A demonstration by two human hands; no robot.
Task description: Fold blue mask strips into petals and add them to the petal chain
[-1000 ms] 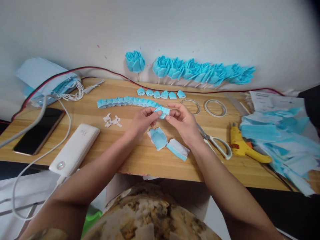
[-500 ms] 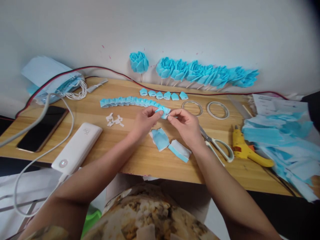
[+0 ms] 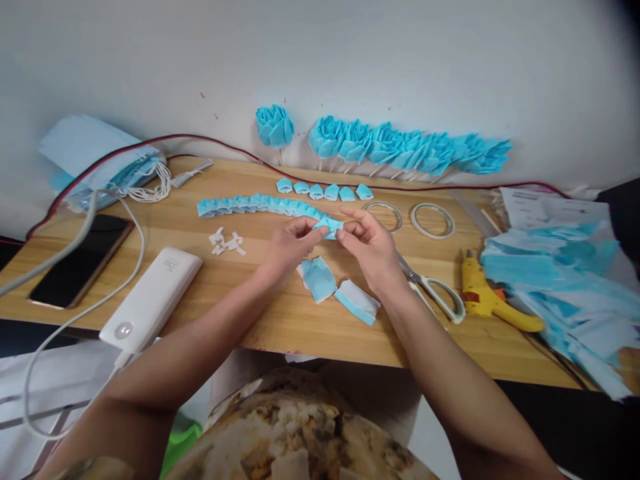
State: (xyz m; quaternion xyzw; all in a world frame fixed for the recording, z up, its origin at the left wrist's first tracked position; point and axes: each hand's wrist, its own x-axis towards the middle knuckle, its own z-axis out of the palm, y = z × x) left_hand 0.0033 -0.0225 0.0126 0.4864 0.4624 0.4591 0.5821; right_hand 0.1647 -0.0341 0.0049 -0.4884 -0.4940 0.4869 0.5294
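Both my hands meet over the middle of the wooden table (image 3: 310,327). My left hand (image 3: 289,244) and my right hand (image 3: 369,245) pinch a small folded blue petal (image 3: 327,227) between their fingertips. The petal sits at the right end of a long strip of overlapping blue petals (image 3: 250,203) lying on the table. Two loose blue-and-white cut pieces (image 3: 320,279) (image 3: 357,301) lie just below my hands. A row of several single folded petals (image 3: 325,191) lies behind the strip.
Finished blue flowers (image 3: 400,143) lean on the wall. Two tape rings (image 3: 433,220), scissors (image 3: 433,288) and a yellow glue gun (image 3: 493,300) lie at right, beside a heap of blue sheets (image 3: 560,280). A power bank (image 3: 153,297), phone (image 3: 80,260), cables and white scraps (image 3: 226,241) lie at left.
My hands stay at the strip's right end, fingers shifting slightly on the petal. The view has wobbled a little; nothing else moved.
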